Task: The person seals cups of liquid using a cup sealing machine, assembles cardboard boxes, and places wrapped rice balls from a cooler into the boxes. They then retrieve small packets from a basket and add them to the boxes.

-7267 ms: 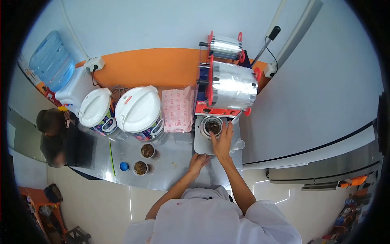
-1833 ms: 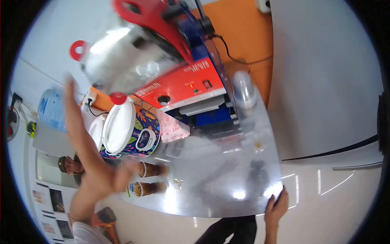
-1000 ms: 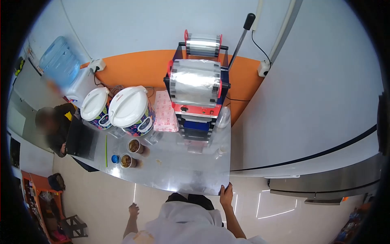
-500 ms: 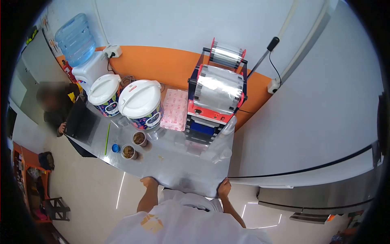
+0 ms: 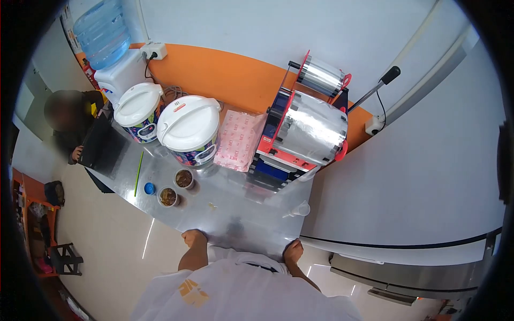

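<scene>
My left hand (image 5: 194, 237) is closed on the near edge of the metal table (image 5: 243, 214), towards its left. Further right, my right hand (image 5: 293, 251) is closed on the same edge, close to the table's right corner. The fingers of both are partly hidden. Beyond my left hand stand two open cups with brown contents, one nearer (image 5: 168, 197) and one further back (image 5: 184, 178). Left of them are a blue cap-like thing (image 5: 149, 188) and a thin green straw (image 5: 138, 174). An empty clear cup (image 5: 301, 208) lies beyond my right hand.
A cup-sealing machine (image 5: 305, 128) with film rolls and a lever stands at the back right, beside a pink package (image 5: 238, 142). Two lidded white pots (image 5: 187, 128) are left of it, near a water dispenser (image 5: 126, 77). Another person (image 5: 77, 120) is at the far left, by a black screen-like panel (image 5: 101, 142).
The viewpoint has shifted, so the sealing machine now appears further right and more tilted. Both of my hands remain on the table edge. The cups stay in place.
</scene>
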### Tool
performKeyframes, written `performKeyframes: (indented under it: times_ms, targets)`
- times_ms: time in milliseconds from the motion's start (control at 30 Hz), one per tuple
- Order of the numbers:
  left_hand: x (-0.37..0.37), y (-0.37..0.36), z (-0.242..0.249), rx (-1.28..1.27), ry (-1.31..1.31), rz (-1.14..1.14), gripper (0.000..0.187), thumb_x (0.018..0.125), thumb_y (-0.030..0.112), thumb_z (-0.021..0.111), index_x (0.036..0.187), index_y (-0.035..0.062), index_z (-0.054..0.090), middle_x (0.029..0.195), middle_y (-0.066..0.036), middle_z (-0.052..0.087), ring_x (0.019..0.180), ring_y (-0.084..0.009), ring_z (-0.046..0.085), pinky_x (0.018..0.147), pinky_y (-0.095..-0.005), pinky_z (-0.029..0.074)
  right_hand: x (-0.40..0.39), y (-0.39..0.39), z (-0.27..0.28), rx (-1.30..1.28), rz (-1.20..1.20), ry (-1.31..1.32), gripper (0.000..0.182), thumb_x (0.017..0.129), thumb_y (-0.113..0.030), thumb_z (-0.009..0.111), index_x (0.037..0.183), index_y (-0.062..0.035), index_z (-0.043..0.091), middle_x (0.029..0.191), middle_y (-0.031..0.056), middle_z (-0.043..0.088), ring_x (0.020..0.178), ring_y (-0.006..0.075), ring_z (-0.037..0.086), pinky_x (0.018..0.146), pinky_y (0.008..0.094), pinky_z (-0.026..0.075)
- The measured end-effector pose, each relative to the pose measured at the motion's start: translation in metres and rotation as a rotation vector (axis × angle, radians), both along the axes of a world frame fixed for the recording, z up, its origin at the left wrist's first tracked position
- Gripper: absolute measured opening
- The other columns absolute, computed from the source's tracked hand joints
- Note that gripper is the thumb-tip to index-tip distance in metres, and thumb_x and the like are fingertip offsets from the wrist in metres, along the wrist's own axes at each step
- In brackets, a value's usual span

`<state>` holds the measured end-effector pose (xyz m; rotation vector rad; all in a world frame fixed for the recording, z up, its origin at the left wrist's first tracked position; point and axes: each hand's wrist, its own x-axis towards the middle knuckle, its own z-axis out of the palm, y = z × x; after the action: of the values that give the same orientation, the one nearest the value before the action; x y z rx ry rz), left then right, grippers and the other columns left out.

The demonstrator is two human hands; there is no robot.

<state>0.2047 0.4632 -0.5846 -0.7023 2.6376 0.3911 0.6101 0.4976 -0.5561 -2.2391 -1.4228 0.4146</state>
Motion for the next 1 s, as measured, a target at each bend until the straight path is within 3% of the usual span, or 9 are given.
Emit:
performKeyframes:
  times_ms: [133,300,467,500,667,700,867,933,1000]
  targets:
    - [-0.018,-0.017,-0.066,0.065,-0.009,0.099,0.035,0.103,0.019,0.032,0.113,-0.0048,0.056,0.112,-0.024,0.070,0.096,-0.0397,0.072,0.085,-0.0498,0.059,0.005,-0.004,-0.011,0.070,0.005,0.015,0.033,0.101,-0.020,0.047,0.103,0.0074,0.064,0.102,0.0284,0.065,0.093,0.0466,0.062,0.081,0.0531,0.050]
    - [0.001,0.002,0.008,0.080,0.051,-0.007,0.038,0.103,0.017,0.029,0.111,-0.0047,0.059,0.110,-0.024,0.071,0.099,-0.0409,0.071,0.086,-0.0488,0.059,0.013,0.025,0.053,0.442,0.002,0.247,0.031,0.093,-0.009,0.065,0.120,0.0031,0.058,0.113,0.0173,0.059,0.104,0.0319,0.058,0.089,0.0432,0.046]
    - [-0.007,-0.014,-0.005,0.247,-0.029,0.067,0.047,0.102,0.032,0.034,0.125,-0.0054,0.052,0.119,-0.021,0.067,0.107,-0.0402,0.067,0.091,-0.0476,0.053,0.003,0.169,0.289,0.920,0.314,0.415,0.065,0.103,-0.036,0.053,0.151,0.0017,0.032,0.132,0.0162,0.052,0.125,0.0273,0.050,0.108,0.0432,0.037]
    - [-0.007,-0.020,-0.007,0.318,-0.014,0.099,0.048,0.102,0.033,0.035,0.124,-0.0054,0.053,0.118,-0.021,0.068,0.106,-0.0398,0.067,0.090,-0.0470,0.053,0.004,0.199,0.330,1.055,0.277,0.532,0.070,0.092,-0.027,0.068,0.149,-0.0012,0.036,0.135,0.0144,0.050,0.128,0.0261,0.048,0.109,0.0449,0.036]
    - [-0.014,-0.051,-0.016,0.850,-0.054,0.264,0.053,0.102,0.041,0.038,0.122,-0.0055,0.053,0.112,-0.021,0.068,0.099,-0.0376,0.068,0.083,-0.0443,0.054,-0.019,0.319,0.554,1.266,0.339,0.263,0.029,0.094,-0.018,0.068,0.116,0.0000,0.065,0.112,0.0107,0.066,0.110,0.0209,0.061,0.094,0.0393,0.047]
    - [-0.022,-0.069,-0.040,0.945,-0.112,0.163,0.067,0.098,0.058,0.043,0.121,-0.0044,0.053,0.107,-0.020,0.066,0.095,-0.0327,0.065,0.077,-0.0381,0.050,-0.026,0.347,0.581,1.213,0.375,0.124,0.037,0.098,-0.032,0.064,0.117,-0.0005,0.066,0.116,0.0157,0.066,0.110,0.0273,0.063,0.093,0.0398,0.048]
    - [-0.015,-0.092,-0.036,0.701,0.153,-0.169,0.051,0.100,0.044,0.052,0.118,-0.0034,0.055,0.102,-0.017,0.063,0.093,-0.0283,0.063,0.079,-0.0393,0.050,-0.030,0.491,0.637,0.394,0.732,-0.673,0.065,0.098,-0.062,0.048,0.108,-0.0011,0.069,0.103,0.0239,0.070,0.096,0.0407,0.067,0.086,0.0479,0.050]
    - [0.010,-0.095,-0.003,0.885,0.373,-0.456,0.032,0.094,0.016,0.064,0.115,-0.0076,0.056,0.105,-0.021,0.062,0.098,-0.0292,0.062,0.083,-0.0439,0.051,-0.024,0.507,0.624,0.232,0.609,-0.720,0.045,0.094,-0.049,0.063,0.094,-0.0060,0.073,0.080,0.0133,0.073,0.072,0.0323,0.068,0.071,0.0415,0.054]
    - [0.034,-0.094,0.021,1.106,0.300,-0.591,0.034,0.085,0.010,0.067,0.115,-0.0023,0.059,0.107,-0.018,0.063,0.100,-0.0308,0.062,0.088,-0.0418,0.050,0.011,0.574,0.608,-0.103,0.977,-0.988,0.025,0.080,-0.031,0.074,0.081,-0.0059,0.075,0.070,0.0110,0.071,0.061,0.0220,0.068,0.061,0.0385,0.056]
